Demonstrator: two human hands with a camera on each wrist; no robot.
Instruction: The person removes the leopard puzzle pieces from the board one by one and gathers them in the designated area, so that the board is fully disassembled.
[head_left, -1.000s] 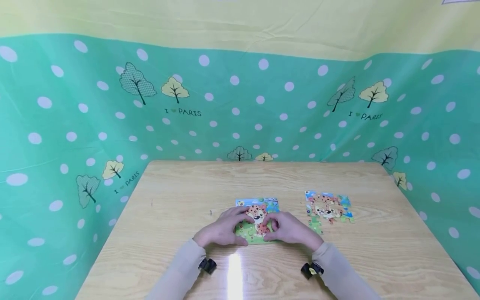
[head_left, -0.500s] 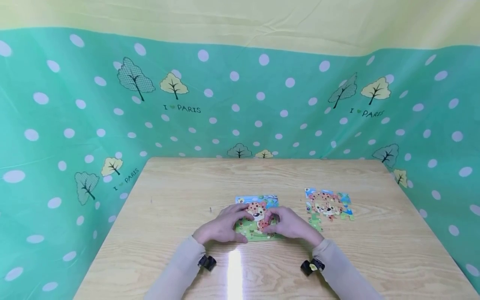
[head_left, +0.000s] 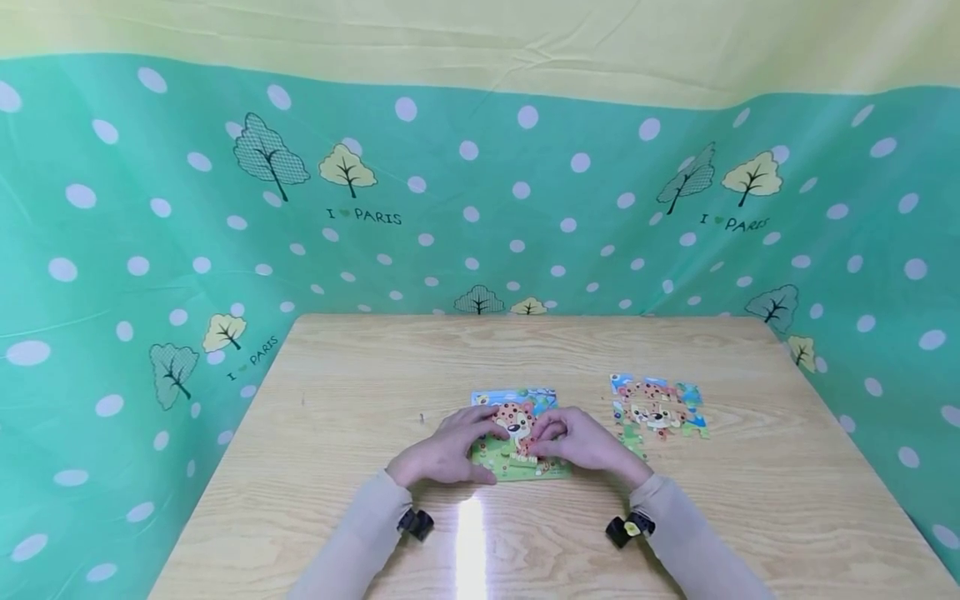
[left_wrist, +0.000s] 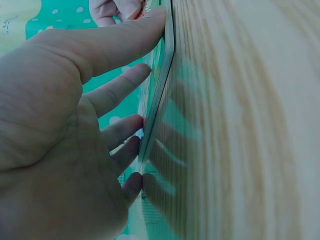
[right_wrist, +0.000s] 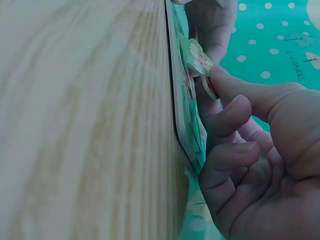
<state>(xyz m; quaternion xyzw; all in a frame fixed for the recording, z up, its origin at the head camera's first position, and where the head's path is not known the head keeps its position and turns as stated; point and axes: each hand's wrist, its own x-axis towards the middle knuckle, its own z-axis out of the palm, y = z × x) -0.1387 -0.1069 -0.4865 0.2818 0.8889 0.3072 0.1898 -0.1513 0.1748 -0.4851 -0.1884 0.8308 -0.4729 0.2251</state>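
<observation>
A leopard picture puzzle (head_left: 513, 397) lies in its flat board on the wooden table, between both hands. Spread along its left side, the fingers of my left hand (head_left: 448, 450) touch the board, and the thumb rests at the near edge. In the left wrist view those fingers are mostly straight against the board's edge (left_wrist: 159, 95). My right hand (head_left: 587, 440) pinches a puzzle piece (right_wrist: 199, 57) between thumb and fingertips. That piece is tilted and raised from the picture at its lower middle. Part of the picture is hidden by the fingers.
Right of the board, a second, partly joined leopard puzzle (head_left: 656, 408) lies on the table (head_left: 360, 375), its outline uneven. A tiny dark speck (head_left: 422, 417) is left of the board. Green dotted cloth (head_left: 517, 200) hangs behind and at the sides.
My right hand has shifted slightly over the board, and the puzzle piece in its fingers has come up tilted out of the picture. The left hand stays in place.
</observation>
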